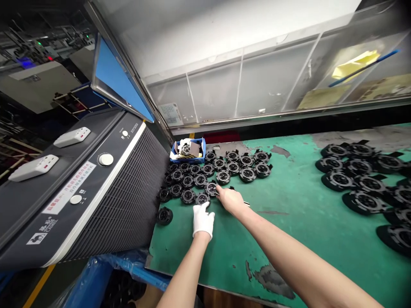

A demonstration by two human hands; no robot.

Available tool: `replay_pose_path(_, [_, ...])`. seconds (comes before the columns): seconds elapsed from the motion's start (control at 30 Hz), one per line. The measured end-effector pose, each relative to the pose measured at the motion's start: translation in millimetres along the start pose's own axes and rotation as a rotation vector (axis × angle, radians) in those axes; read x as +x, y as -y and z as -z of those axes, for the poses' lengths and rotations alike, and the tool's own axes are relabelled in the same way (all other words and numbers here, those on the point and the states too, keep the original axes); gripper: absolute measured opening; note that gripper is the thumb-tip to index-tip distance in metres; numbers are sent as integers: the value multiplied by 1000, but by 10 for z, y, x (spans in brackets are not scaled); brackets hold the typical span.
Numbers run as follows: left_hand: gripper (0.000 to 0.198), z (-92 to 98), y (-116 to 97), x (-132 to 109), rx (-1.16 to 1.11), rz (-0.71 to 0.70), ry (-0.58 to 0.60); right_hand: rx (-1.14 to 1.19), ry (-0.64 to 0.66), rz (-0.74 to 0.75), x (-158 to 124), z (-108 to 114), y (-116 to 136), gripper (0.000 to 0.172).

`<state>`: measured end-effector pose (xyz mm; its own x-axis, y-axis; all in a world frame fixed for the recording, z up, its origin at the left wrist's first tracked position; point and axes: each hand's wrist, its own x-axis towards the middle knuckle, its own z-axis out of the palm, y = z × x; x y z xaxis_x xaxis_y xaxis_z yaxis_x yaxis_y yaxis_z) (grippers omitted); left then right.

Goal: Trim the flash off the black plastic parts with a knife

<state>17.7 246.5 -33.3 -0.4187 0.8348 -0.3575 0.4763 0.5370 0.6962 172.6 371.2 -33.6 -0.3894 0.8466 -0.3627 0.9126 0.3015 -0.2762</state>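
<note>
My left hand (203, 221), in a white glove, has its fingers apart at the near edge of a round black part (203, 199) with a slotted centre. Bare and closed, my right hand (230, 199) is just right of it, wrapped around a slim metal tool (246, 204). Only the tool's rear end shows clearly past the hand, so its exact kind is hidden. The right fingertips are at the rim of another round black part (211, 188). Several matching parts (188, 181) lie close together beyond my hands, and a single one (165, 215) sits apart at the left.
A green worktable (257, 231) with worn patches carries another group of round parts (369, 184) at right. A blue bin (203, 159) with small items stands behind. A large grey CAMEL air cooler (122, 192) borders the left side; a clear panel (215, 96) rises at the back.
</note>
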Motion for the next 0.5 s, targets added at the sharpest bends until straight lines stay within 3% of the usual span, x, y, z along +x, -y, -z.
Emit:
replay_pose_path(0.13, [40,86,-21,-9,66,-35,27,4,16,32,43,97,73,53])
replay_pose_path(0.27, [37,225,-78,106,148,-55,21,5,19,28,-83,151,-27,54])
replay_pose_path(0.4, [35,457,-166,245,281,-81,22,29,16,24,-358,82,-185,53])
replay_pose_path(0.5, [39,578,-315,158,419,-153,11,81,-1,16,-734,-66,-240,53])
